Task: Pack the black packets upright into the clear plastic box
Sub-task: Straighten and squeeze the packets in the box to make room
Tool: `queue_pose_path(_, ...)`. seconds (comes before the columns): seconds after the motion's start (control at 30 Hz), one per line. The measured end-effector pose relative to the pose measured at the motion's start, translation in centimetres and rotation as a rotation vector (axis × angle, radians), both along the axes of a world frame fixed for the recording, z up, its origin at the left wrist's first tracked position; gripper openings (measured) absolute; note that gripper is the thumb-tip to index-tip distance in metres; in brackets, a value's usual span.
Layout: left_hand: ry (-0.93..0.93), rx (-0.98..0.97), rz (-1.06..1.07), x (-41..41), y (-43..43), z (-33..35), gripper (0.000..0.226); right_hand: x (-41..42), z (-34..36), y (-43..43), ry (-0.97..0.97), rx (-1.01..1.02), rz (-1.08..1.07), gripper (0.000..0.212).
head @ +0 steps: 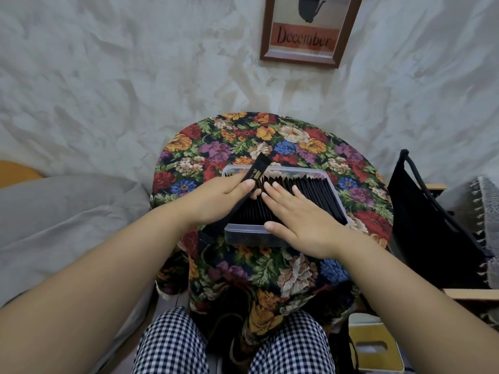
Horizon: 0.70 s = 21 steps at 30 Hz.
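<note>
The right hand (299,222) lies flat on the upright black packets (310,190) in the clear plastic box (253,234), fingers straight and slightly apart, probably holding the row back to keep a gap. The left hand (216,201) pinches a slim, gold-printed stick packet (256,173), tilted over the box's left end, on the floral cloth (243,136).

Dim, soft indoor light; wide-angle bending at edges; slightly soft focus.
</note>
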<state>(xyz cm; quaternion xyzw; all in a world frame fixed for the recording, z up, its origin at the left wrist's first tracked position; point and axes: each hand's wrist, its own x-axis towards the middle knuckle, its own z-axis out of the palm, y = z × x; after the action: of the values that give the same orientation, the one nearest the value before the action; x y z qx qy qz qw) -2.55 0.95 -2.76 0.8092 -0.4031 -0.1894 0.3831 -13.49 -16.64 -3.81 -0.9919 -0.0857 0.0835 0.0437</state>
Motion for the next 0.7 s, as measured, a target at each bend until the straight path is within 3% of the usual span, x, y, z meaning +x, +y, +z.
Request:
queue_pose_path(0.23, -0.164, 0.191, -0.088, -0.5, -0.2, 0.0, 0.040, 0.0, -0.1, 0.2, 0.018, -0.019, 0.010, 0.097)
queue_pose_path(0.47, -0.015, -0.034, 0.055, -0.3, 0.4, -0.4, 0.035, -1.0, -0.3, 0.9, -0.006, 0.041, 0.047, 0.086)
queue_pose_path(0.7, 0.005, -0.012, 0.057, -0.3, 0.4, -0.4, 0.030, -1.1, 0.0, 0.7, -0.017, 0.074, 0.014, 0.092)
